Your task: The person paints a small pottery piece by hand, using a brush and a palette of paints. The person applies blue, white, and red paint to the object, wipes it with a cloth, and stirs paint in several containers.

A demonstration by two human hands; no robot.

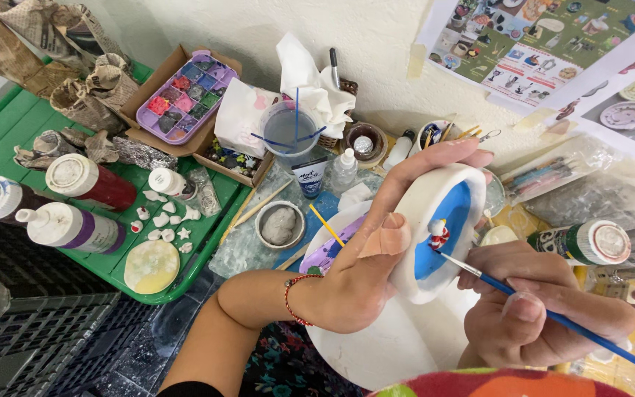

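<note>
I see the green tray (9, 140) at upper left, carrying paint bottles. Centre right: my left hand (376, 257) is clamped around a white dish (424, 276) with a blue inside, tilted on edge. Lower right: my right hand (531, 309) is pinched on a blue-handled brush (589, 334), tip touching a small red-and-white figure (439, 234) in the dish.

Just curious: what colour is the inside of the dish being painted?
Bright blue inside the white dish, seen in the head view.
</note>
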